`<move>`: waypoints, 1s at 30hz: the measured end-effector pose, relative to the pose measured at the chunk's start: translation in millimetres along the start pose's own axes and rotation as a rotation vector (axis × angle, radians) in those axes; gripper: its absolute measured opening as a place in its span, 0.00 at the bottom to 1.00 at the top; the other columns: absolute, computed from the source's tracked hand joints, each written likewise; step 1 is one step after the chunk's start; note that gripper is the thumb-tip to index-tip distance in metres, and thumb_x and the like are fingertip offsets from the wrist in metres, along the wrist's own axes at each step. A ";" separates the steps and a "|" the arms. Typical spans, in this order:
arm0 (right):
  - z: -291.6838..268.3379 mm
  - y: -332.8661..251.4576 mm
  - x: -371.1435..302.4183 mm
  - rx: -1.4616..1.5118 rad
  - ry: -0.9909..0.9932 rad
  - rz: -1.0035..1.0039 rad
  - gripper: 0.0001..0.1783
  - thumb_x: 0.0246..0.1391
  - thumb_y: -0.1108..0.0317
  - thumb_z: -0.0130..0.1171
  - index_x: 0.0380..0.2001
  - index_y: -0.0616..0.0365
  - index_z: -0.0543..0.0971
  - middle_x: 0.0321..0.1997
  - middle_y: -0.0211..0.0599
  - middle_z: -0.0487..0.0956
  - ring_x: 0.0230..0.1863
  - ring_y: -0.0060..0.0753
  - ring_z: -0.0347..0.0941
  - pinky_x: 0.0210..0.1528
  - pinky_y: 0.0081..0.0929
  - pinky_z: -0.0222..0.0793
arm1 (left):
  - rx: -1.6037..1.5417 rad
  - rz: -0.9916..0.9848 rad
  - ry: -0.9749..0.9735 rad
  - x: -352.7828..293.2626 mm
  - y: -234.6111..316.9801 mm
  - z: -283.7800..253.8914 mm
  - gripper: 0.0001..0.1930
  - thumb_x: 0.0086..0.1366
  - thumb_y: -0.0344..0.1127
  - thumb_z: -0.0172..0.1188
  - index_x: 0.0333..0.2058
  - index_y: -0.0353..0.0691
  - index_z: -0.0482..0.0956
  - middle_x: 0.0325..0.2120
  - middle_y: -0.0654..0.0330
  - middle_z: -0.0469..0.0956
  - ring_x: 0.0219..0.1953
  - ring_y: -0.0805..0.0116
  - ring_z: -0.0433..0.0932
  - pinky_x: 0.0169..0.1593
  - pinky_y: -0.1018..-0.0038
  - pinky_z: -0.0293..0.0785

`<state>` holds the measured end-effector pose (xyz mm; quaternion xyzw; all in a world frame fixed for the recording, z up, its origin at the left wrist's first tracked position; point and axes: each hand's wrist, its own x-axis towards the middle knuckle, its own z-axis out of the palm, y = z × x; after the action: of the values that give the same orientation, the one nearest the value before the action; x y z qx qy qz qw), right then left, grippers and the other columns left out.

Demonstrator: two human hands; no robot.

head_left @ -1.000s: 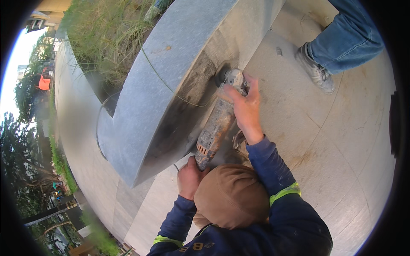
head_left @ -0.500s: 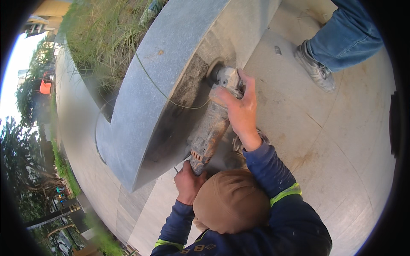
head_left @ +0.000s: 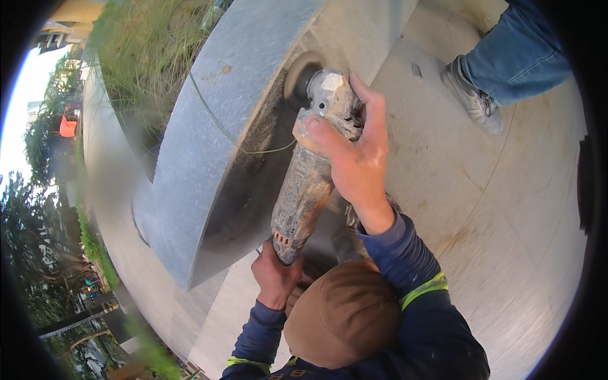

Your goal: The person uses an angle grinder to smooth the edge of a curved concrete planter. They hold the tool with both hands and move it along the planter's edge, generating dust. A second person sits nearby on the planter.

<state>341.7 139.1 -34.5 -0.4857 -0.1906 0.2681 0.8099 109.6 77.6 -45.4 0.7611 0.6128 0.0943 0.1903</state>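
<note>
An angle grinder (head_left: 303, 190), caked in pale dust with orange patches, lies lengthwise between my two hands. My right hand (head_left: 361, 155) is closed around its front end, thumb across the gear head and fingers on the far side. Its rear end is gripped by my left hand (head_left: 277, 277), whose fingers are partly hidden beneath the body. The round disc (head_left: 300, 81) is smeared by motion and sits against the dusty side face (head_left: 263, 136) of a grey stone planter edge (head_left: 209, 139). Whether it is cutting into the stone cannot be made out.
Grass (head_left: 152, 63) grows inside the planter, and one thin green strand (head_left: 212, 120) hangs over its edge toward the grinder. A brown cap (head_left: 342, 313) fills the lower middle. Another person's jeans leg and grey shoe (head_left: 475, 98) stand on the paving (head_left: 468, 190) at right.
The grinder and both hands have shifted slightly left, and the disc has moved up and left along the stone face. The grinder looks larger. Both hands keep their grip.
</note>
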 end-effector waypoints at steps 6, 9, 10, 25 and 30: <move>-18.3 52.5 -16.9 -0.169 0.063 0.137 0.37 0.49 0.70 0.69 0.59 0.72 0.64 0.42 0.41 0.79 0.41 0.25 0.75 0.46 0.25 0.73 | 0.113 -0.133 -0.192 -14.7 -24.5 21.1 0.18 0.48 0.37 0.67 0.37 0.36 0.76 0.27 0.44 0.81 0.32 0.40 0.81 0.36 0.57 0.77; -19.6 56.7 -19.6 -0.199 0.066 0.151 0.37 0.49 0.70 0.69 0.59 0.72 0.65 0.42 0.41 0.79 0.41 0.26 0.75 0.46 0.25 0.73 | 0.137 -0.100 -0.187 -18.7 -26.5 24.6 0.18 0.48 0.37 0.67 0.38 0.36 0.76 0.27 0.44 0.81 0.32 0.41 0.81 0.36 0.56 0.77; -15.9 51.5 -19.4 -0.191 0.064 0.107 0.37 0.49 0.69 0.69 0.59 0.73 0.65 0.42 0.41 0.79 0.41 0.26 0.76 0.46 0.25 0.73 | 0.127 -0.099 -0.180 -19.1 -26.4 24.3 0.18 0.48 0.36 0.67 0.38 0.36 0.76 0.28 0.44 0.81 0.32 0.41 0.81 0.36 0.57 0.77; -16.2 50.7 -18.7 -0.259 0.061 0.129 0.35 0.48 0.69 0.70 0.57 0.71 0.68 0.44 0.47 0.79 0.42 0.29 0.76 0.46 0.27 0.73 | 0.113 -0.078 -0.204 -16.9 -23.8 20.9 0.19 0.47 0.35 0.68 0.38 0.36 0.75 0.27 0.44 0.81 0.32 0.42 0.81 0.34 0.58 0.77; -7.5 42.5 -10.7 -0.227 0.036 -0.138 0.35 0.47 0.71 0.70 0.56 0.73 0.67 0.41 0.44 0.78 0.39 0.30 0.75 0.45 0.27 0.73 | 0.034 -0.038 -0.114 -16.0 -20.9 14.8 0.20 0.47 0.35 0.69 0.39 0.37 0.74 0.27 0.44 0.81 0.32 0.42 0.81 0.34 0.58 0.77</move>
<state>327.1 143.7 -76.1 -0.5647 -0.2382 0.1796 0.7695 92.7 63.3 -65.8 0.7567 0.6167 0.0368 0.2137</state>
